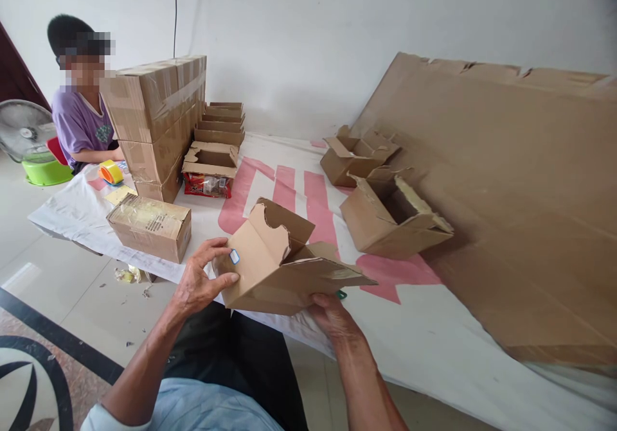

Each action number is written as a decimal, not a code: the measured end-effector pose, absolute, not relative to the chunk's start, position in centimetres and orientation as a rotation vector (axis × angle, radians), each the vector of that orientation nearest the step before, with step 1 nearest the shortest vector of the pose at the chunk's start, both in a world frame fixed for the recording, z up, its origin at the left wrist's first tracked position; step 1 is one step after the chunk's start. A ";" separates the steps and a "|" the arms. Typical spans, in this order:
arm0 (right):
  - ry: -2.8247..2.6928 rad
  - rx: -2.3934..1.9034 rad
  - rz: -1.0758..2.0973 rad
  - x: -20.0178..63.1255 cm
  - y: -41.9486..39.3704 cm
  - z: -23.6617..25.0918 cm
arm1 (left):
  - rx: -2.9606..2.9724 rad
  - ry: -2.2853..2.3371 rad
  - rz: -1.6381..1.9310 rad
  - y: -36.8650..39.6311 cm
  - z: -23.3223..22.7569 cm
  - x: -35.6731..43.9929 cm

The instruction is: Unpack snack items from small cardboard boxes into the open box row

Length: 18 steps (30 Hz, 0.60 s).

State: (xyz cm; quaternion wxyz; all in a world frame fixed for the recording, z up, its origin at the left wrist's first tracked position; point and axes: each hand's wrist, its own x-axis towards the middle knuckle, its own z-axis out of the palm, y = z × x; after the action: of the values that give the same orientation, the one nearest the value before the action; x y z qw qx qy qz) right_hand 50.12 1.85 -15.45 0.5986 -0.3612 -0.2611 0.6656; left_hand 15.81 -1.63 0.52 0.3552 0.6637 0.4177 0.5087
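I hold a small open cardboard box (277, 270) in front of me, its flaps up and one long flap sticking out to the right. My left hand (200, 280) grips its left side, thumb on the face near a small blue-edged sticker. Under the box's lower right edge is my right hand (332, 315), fingers hidden beneath the cardboard. The box hovers over the near edge of a white and pink sheet (424, 328) spread on the floor.
Two more open boxes (390, 216) (354, 155) lie on the sheet, beside a large flat cardboard sheet (520, 212). A taped box (150, 227), a tall taped stack (157, 123), a row of open boxes (219, 129), and tape roll (110, 172) sit left. A seated person (80, 119) and fan (24, 132) are behind.
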 end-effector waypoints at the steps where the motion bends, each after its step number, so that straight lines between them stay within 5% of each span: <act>1: -0.608 -0.846 1.548 50.2 1.9 -15.5 | 1.709 1.079 1.312 -1.7 0.5 16.0; 18: -0.630 -0.812 1.517 49.9 2.0 -15.4 | 1.636 1.093 1.260 -2.5 1.8 18.1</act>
State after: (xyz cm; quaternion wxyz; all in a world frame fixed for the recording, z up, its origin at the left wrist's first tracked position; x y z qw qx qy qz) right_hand 49.94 1.99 -15.40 0.6087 -0.3516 -0.2726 0.6569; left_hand 18.13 -2.49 1.84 0.3919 0.6443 0.4303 0.4962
